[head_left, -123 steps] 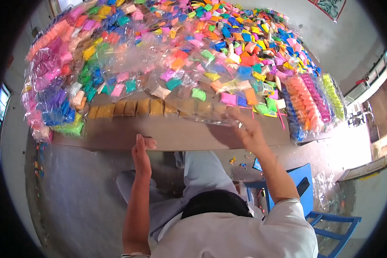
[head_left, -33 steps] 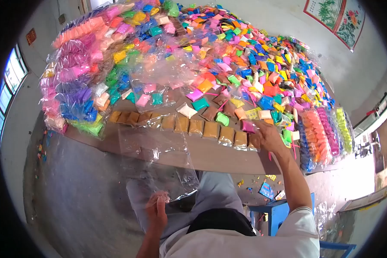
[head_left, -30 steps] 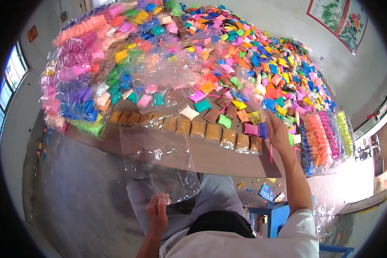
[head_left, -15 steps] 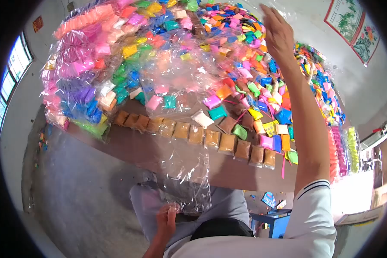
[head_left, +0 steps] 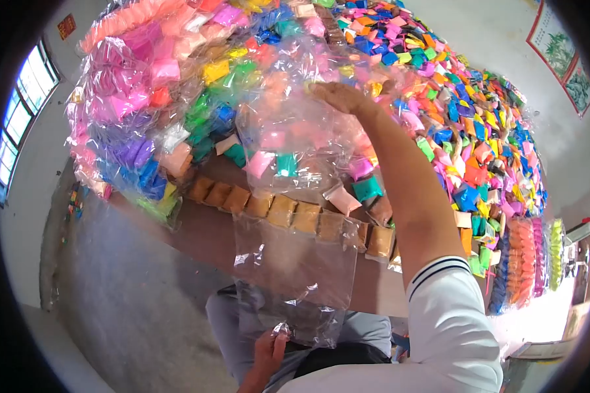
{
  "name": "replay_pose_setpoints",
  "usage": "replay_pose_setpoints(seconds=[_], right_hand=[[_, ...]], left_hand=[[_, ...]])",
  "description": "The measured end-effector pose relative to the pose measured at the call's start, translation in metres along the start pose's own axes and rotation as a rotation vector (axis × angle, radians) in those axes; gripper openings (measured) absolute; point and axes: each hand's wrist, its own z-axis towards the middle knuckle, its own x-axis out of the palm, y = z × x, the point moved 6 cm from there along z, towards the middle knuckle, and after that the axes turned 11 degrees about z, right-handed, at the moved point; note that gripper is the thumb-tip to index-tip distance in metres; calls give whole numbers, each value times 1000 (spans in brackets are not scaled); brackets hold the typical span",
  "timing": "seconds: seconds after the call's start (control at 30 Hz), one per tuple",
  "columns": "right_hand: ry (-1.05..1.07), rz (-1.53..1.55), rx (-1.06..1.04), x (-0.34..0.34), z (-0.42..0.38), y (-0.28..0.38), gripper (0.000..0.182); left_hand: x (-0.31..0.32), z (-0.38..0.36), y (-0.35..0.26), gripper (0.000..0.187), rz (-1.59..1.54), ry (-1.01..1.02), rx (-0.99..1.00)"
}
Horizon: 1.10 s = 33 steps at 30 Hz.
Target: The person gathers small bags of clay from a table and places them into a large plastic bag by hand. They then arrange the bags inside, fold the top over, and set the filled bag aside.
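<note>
My left hand (head_left: 269, 347), low in front of my lap, is closed on the bottom edge of a clear plastic bag (head_left: 295, 262). The bag is flat and see-through, and its upper end overlaps a row of brown packets (head_left: 282, 211) along the table edge. My right hand (head_left: 339, 98) reaches over a stack of clear plastic bags (head_left: 288, 121), fingers stretched out toward the left. Whether its fingertips touch the plastic is hard to make out. Pink packets (head_left: 260, 164) and a teal packet (head_left: 286, 165) show at the stack's lower edge.
Bagged pink and purple packets (head_left: 121, 101) are heaped on the left of the brown table (head_left: 203, 242). A large pile of small colourful packets (head_left: 465, 124) spreads across the right. Orange strips of packets (head_left: 520, 262) hang at the right edge. Grey floor (head_left: 131, 288) lies at left.
My right hand has swung from the far right side of the pile leftward and nearer, over the clear bags. The bag in my left hand now lies flatter and wider. The view has shifted slightly.
</note>
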Motion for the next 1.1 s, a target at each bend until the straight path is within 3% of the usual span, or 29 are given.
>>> replay_pose_setpoints(seconds=[0.07,0.2,0.3,0.53,0.67,0.77,0.8,0.97,1.0,1.1], right_hand=[[134,-73,102,28,-3,-1,70],[172,-150,56,38,2,0,63],[32,-30,81,18,0,4,69],[-235,124,91,-54,-31,33,63],[-556,221,-38,-110,-71,55,51],[-971,218,-173,-157,-116,22,44],[-1011,197,-155,-168,-145,24,42],[-808,50,119,-171,-232,-93,29],[-763,354,76,-154,-244,-118,23],[-526,454,180,-110,-280,-144,15]], left_hand=[[1,3,2,22,19,3,11],[0,7,-7,23,37,5,20],[-1,7,-8,25,59,1,42],[-3,-2,-11,22,122,10,98],[-5,0,-24,24,72,8,66],[3,-6,-15,25,57,14,46],[6,-6,-10,24,47,7,51],[18,-11,-10,25,88,38,160],[20,-12,-12,24,78,38,186],[26,-10,-11,23,85,56,199]])
